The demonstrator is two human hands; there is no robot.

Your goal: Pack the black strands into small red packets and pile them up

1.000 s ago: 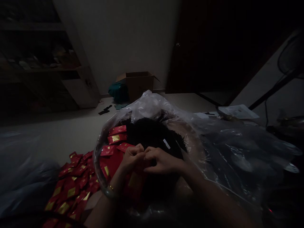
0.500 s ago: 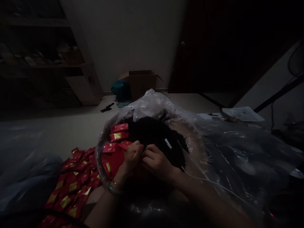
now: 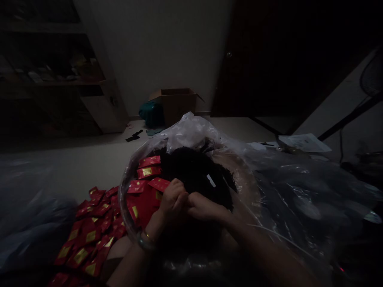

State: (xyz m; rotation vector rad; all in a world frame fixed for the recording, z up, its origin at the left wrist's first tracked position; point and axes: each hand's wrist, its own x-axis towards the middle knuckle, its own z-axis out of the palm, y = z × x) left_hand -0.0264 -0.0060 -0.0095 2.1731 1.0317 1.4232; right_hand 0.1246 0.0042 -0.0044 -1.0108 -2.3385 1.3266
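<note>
My left hand (image 3: 173,199), with bangles at the wrist, is closed, its thumb side toward my right hand (image 3: 202,206). The right hand is also closed, its fingertips curled out of sight against the left. Whatever they pinch between them is too dark to make out. Both are over a round container (image 3: 123,199) lined with clear plastic. Heaped inside is a black, loose, leafy-looking material (image 3: 187,163), with a small white strip (image 3: 211,180) lying on it. Red packets (image 3: 149,172) with gold labels lie in its left part, close to my left hand.
More red packets (image 3: 89,237) are piled outside the container at the left. Clear plastic sheeting (image 3: 299,191) spreads to the right, with a thin white cord (image 3: 278,232) across it. An open cardboard box (image 3: 179,105) and a teal bag (image 3: 151,114) stand by the wall.
My right hand has turned over, its fingers curling inward so the knuckles now face up. The left hand has shifted slightly right and rotated upward. The packets look unchanged.
</note>
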